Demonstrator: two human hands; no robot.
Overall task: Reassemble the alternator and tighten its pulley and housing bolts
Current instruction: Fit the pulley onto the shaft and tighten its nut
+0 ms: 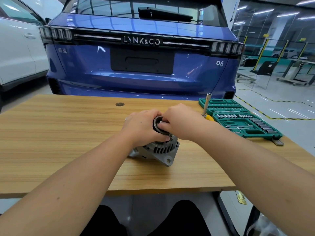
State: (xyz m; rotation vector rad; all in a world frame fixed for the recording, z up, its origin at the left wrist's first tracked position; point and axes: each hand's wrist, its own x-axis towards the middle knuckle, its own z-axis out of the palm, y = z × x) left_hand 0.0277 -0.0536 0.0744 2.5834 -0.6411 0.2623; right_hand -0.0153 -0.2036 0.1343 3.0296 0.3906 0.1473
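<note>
**Both hands on the pulley end: starting the nut by hand**

Head view: the left hand (pixel 142 127) wraps its fingers round the dark pulley (pixel 156 124), holding it; the right hand (pixel 177 120) pinches something small at the pulley's centre, likely the nut, though fingers hide it. The alternator (pixel 157 150) stands pulley-up near the middle of the wooden table (pixel 68 133).

To do this well, I judge the left hand should stop the pulley turning while the right runs the thread down straight by fingers first. The nut driver (pixel 206 104) and green socket set (pixel 242 121) wait just right for final tightening.
</note>
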